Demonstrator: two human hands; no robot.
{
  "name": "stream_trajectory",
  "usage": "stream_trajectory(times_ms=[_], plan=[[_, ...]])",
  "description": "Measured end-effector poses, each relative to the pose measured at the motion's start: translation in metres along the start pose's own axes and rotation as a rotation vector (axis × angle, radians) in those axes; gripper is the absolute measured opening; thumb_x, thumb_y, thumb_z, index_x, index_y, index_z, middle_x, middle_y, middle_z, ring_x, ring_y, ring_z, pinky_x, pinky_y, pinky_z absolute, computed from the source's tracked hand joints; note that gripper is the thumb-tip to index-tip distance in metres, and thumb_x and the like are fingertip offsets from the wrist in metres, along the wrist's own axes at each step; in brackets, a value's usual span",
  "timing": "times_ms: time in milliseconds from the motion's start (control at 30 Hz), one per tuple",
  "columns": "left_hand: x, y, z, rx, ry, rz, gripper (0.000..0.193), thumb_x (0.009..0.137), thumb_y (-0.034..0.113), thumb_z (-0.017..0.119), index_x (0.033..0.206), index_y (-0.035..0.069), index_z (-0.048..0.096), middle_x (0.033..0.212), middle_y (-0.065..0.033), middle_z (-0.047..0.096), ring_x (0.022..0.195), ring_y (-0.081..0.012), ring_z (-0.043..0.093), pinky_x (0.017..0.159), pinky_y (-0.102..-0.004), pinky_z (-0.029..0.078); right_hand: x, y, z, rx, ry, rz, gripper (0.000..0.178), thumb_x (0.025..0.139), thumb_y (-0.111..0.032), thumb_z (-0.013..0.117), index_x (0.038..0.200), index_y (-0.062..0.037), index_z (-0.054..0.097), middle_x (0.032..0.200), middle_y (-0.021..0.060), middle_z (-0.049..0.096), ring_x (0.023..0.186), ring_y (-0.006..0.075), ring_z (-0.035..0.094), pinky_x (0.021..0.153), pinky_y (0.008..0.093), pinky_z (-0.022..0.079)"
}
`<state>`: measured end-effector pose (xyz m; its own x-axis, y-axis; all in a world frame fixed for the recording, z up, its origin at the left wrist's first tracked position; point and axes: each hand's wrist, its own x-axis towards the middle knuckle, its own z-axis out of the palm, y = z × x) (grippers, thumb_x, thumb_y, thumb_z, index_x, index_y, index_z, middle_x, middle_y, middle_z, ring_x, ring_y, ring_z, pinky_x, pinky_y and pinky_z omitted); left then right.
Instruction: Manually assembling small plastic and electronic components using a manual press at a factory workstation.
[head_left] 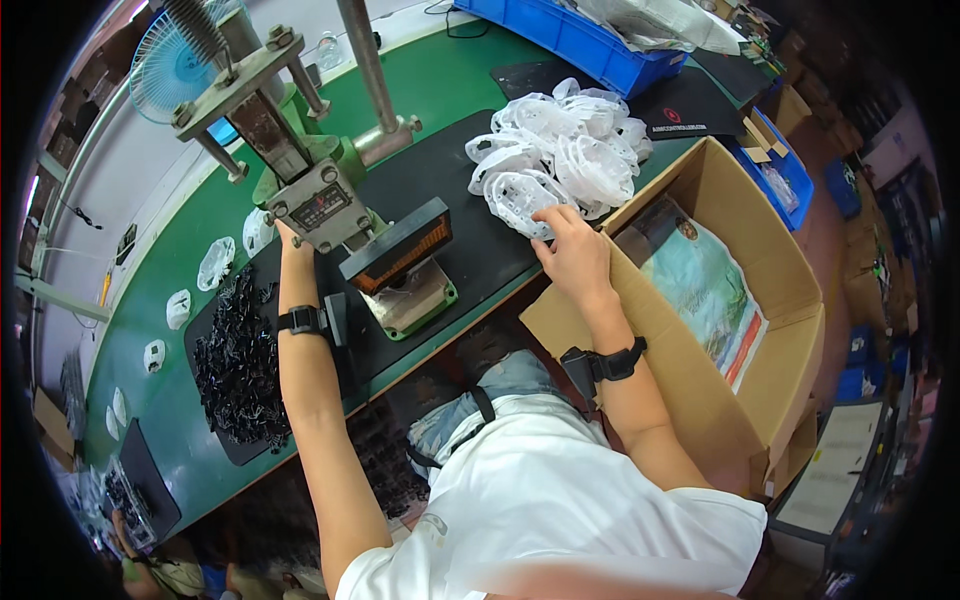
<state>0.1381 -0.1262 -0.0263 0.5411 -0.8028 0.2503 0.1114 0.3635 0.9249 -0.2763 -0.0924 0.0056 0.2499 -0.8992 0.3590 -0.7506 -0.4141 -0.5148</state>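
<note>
My right hand [576, 252] is at the near edge of a heap of crumpled, translucent white plastic bundles [560, 150]. Its thumb and fingers are apart, with the fingertips at the nearest bundle; I cannot tell whether they touch it. My left arm reaches up beside a bench press [318, 205] with a bolted steel head. My left hand [287, 232] is mostly hidden behind that head, close to a small white bundle [257, 232]; its fingers do not show. Under the press head, a dark rectangular block with an orange-brown grid face [405, 255] tilts above the green-edged base [410, 300].
Black small parts [240, 360] lie piled on a dark mat at the left. More white bundles [216, 263] line the green table [150, 420]. An open cardboard box [790, 390] holding a printed bag stands at my right. A blue crate [590, 45] sits at the back.
</note>
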Motion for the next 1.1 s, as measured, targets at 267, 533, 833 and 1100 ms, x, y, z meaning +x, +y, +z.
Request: stream_trajectory(times_ms=[267,533,833,1100], plan=[[-0.071,0.041,0.021,0.262,0.064,0.088,0.033,0.09,-0.003,0.054,0.123,-0.005,0.053,0.123,-0.0161,0.059,0.107,-0.024,0.061,0.094,-0.0334,0.046,0.011,0.006,0.007,0.082,0.189,0.038,0.013,0.082,-0.012,0.072,0.094,-0.0083,0.068,0.088,0.0082,0.068,0.067,0.0258,0.065,0.06,0.036,0.051],[-0.22,0.119,0.046,0.204,-0.129,0.316,0.027,0.081,-0.006,0.059,0.107,0.0,0.059,0.109,-0.0156,0.063,0.098,-0.0219,0.064,0.082,-0.0328,0.05,-0.001,-0.042,-0.016,0.878,0.319,0.161,0.013,0.091,-0.005,0.066,0.103,0.0007,0.064,0.08,-0.0009,0.06,0.066,0.0048,0.055,0.057,0.0186,0.042],[-0.258,0.193,0.115,0.296,-0.125,1.015,0.008,0.073,0.013,0.074,0.081,0.011,0.076,0.082,-0.0009,0.07,0.069,-0.0159,0.065,0.055,-0.025,0.051,-0.039,-0.085,-0.025,1.0,-0.059,0.104,0.011,0.091,0.0,0.063,0.102,0.0008,0.059,0.099,0.0075,0.06,0.068,0.0056,0.05,0.058,0.0187,0.041],[-0.272,0.172,0.133,0.162,-0.138,0.87,0.021,0.077,0.014,0.062,0.089,-0.001,0.07,0.094,-0.0087,0.063,0.077,-0.0224,0.058,0.063,-0.0344,0.047,-0.048,-0.104,0.01,1.084,-0.274,0.0,0.013,0.089,0.006,0.061,0.101,0.0026,0.058,0.098,0.0091,0.059,0.067,0.0062,0.05,0.057,0.0179,0.04]])
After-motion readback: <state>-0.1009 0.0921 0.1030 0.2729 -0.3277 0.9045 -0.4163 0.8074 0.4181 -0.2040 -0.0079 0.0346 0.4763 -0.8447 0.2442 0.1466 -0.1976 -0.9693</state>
